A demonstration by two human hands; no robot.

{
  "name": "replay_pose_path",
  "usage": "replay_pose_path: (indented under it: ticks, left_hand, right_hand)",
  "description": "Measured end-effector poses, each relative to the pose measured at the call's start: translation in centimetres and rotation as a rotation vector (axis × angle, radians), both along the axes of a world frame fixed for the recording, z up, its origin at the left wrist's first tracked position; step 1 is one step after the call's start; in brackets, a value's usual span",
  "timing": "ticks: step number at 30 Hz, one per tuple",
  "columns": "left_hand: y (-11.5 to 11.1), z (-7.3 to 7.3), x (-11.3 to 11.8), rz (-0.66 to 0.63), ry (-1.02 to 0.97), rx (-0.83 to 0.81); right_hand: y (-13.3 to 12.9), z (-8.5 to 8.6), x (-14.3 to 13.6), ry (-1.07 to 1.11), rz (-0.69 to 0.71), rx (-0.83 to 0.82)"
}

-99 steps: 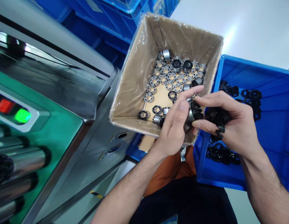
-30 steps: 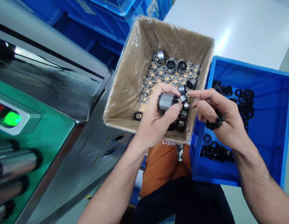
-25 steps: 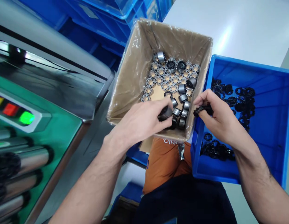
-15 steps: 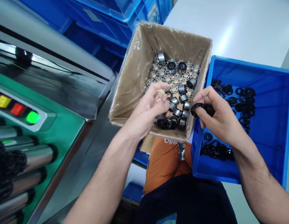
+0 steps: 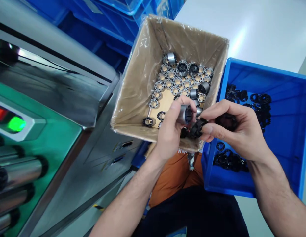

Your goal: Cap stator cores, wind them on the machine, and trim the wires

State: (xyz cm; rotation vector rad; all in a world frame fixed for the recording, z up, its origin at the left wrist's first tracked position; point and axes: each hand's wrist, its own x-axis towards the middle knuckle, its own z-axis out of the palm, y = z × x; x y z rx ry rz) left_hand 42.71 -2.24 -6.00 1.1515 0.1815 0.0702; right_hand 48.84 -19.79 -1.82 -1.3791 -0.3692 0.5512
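Left of the lined carton [image 5: 134, 95], a green-panelled machine [image 5: 61, 118] is standing, its red and green lights [image 5: 16, 123] glowing. Inside the carton, pale rings [image 5: 177, 81] are lying in close rows on the bottom, with several banded metal parts [image 5: 171, 58] resting among them.

Over the near part of the carton, the left hand [image 5: 169, 131] is curling its fingers and thumb around a metal cylinder [image 5: 183, 115], whose dark slotted end is facing right. The cylinder is looking like the heavier, stiffer piece, and its smooth shiny band is probably offering little friction; wrapping the fingers round that band, leaving the slotted end free, is seeming the safest hold.

Just right of it, over the carton's near right corner, a black ring [image 5: 198, 127] is sitting between the thumb and fingers of the right hand [image 5: 242, 126], which is pinching it at its right side. Whether ring and cylinder are touching, the view is not showing clearly. The ring is looking like light, fairly rigid plastic; its notches are likely giving grip, but thin teeth could be snapping under a hard squeeze, so the solid rim is suiting fingertips better. Another dark part [image 5: 228, 121] is nesting in the right palm.

Right of the carton, a blue bin [image 5: 278, 164] is holding more black rings [image 5: 230, 162].
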Motion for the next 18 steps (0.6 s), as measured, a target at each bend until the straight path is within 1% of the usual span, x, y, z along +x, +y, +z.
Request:
replay_pose_path:
  ticks: [3, 5, 6, 9, 12, 15, 18]
  left_hand:
    - [0.10, -0.18, -0.18, 0.039, 0.012, 0.032]
    - [0.08, -0.44, -0.28, 0.025, 0.003, 0.036]
    - [0.07, -0.60, -0.36, 0.008, -0.006, 0.041]
    - [0.04, -0.87, -0.69, -0.045, -0.028, 0.071]
    - [0.11, -0.63, -0.93, -0.062, -0.028, 0.092]
    - [0.27, -0.37, -0.98, -0.082, -0.050, 0.063]
    - [0.48, -0.69, -0.92, -0.122, -0.074, 0.009]
  right_hand:
    - [0.15, -0.02, -0.04, -0.147, -0.111, -0.065]
    - [0.25, -0.09, -0.12, -0.219, -0.178, -0.111]
    - [0.30, -0.15, -0.18, -0.230, -0.187, -0.130]
    - [0.51, -0.43, -0.38, -0.234, -0.161, -0.164]
    - [0.73, -0.76, -0.56, -0.254, -0.162, -0.179]
    - [0.80, -0.96, -0.70, -0.258, -0.157, -0.174]
    - [0.78, -0.96, -0.81, -0.254, -0.162, -0.174]
